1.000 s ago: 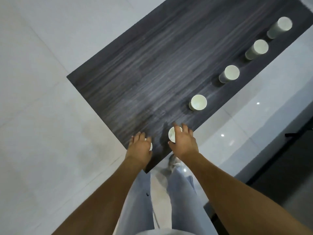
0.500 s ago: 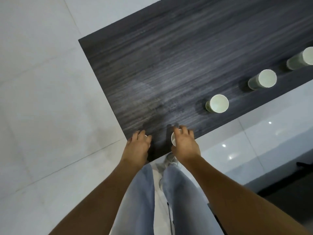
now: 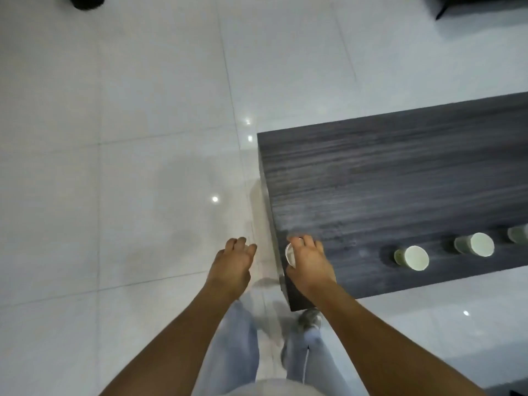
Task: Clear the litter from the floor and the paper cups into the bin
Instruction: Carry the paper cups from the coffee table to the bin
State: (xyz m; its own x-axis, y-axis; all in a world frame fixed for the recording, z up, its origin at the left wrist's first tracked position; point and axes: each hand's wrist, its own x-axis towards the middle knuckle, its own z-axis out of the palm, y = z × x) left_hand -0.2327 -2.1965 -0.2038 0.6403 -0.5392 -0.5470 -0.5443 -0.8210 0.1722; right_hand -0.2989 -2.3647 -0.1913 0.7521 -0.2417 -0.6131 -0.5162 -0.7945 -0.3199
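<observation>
Right hand [image 3: 310, 264] curled over 1 paper cup [image 3: 291, 254], rim pinched between fingers and thumb, at near-left corner of dark table [image 3: 385, 181]. Left hand [image 3: 233, 267] out over floor tiles [image 3: 128, 167], fingers bent downward; contents, if any, hidden beneath the palm, so grip cannot be told.

Change since 1.0 s ago: left hand then on table corner with a white rim showing at its thumb, now off table entirely; that rim no longer visible. View swung left, table now at right. Cups remaining in row: 2 whole [image 3: 413, 258] [image 3: 475, 244], 1 cut by frame edge [image 3: 518, 234]; 4 visible earlier. Bin not identifiable.

Judgement: turn away from table under way, carry toward bin likely; row not yet cleared.
</observation>
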